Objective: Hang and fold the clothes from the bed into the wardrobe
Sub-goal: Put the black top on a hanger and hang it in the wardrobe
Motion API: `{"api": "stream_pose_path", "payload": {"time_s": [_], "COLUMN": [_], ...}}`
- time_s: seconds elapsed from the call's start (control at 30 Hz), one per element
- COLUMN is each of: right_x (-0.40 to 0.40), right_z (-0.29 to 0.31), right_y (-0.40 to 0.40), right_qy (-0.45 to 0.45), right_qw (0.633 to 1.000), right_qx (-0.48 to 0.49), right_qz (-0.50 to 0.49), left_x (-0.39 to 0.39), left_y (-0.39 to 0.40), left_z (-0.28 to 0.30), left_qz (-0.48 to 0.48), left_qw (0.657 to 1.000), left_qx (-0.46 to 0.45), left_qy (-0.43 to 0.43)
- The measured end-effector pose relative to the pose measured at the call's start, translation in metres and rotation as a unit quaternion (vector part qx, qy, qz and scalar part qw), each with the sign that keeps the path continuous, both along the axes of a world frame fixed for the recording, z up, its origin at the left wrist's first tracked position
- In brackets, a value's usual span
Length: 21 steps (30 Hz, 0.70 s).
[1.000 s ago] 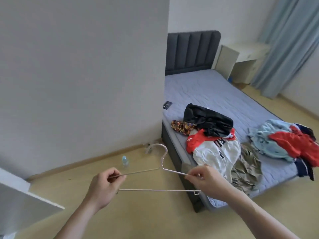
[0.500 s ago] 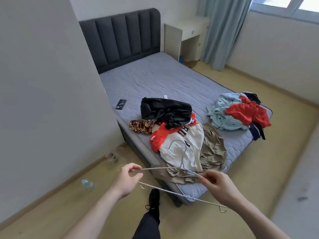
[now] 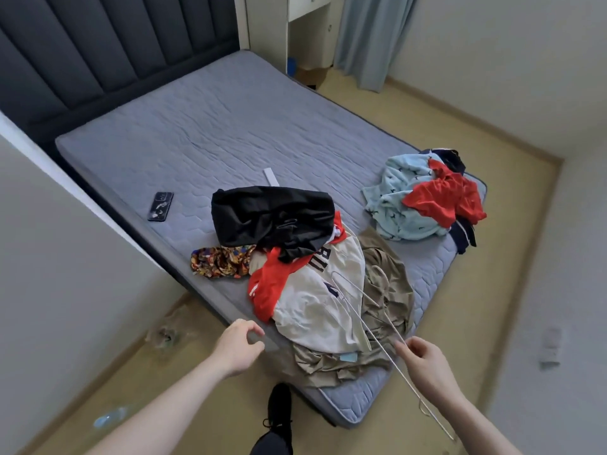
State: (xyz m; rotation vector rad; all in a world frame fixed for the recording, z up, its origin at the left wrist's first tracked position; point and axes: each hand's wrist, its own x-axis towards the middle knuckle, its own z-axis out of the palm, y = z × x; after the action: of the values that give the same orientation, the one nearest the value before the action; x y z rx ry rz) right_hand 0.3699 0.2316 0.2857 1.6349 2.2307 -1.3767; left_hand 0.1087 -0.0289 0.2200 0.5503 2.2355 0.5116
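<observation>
While the right hand (image 3: 427,359) pinches the wire hanger (image 3: 377,326) over the cream shirt (image 3: 315,307), the left hand (image 3: 239,344) hovers beside that shirt, fingers loosely curled and holding nothing. That hand seems free so it can lift the shirt onto the hanger.

Both bare forearms reach forward and downward. The left hand (image 3: 241,346) hangs free, its fingers (image 3: 253,326) loosely curled around nothing. The right hand (image 3: 423,357) pinches a thin wire hanger (image 3: 377,323) between thumb and fingertips, wrist angled inward.
</observation>
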Motion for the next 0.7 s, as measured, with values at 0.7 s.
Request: {"api": "stream_pose_path", "payload": {"time_s": [0.7], "right_x": [-0.119], "right_z": [-0.218], "right_y": [0.077], "right_qy": [-0.013], "right_qw": [0.977], "right_qx": [-0.084], "right_qz": [-0.197], "left_x": [-0.196], "left_y": [0.280], "left_z": [-0.290], "left_qz": [-0.196], "left_qw": [0.963], "left_qx": [-0.161], "left_qy": [0.087]}}
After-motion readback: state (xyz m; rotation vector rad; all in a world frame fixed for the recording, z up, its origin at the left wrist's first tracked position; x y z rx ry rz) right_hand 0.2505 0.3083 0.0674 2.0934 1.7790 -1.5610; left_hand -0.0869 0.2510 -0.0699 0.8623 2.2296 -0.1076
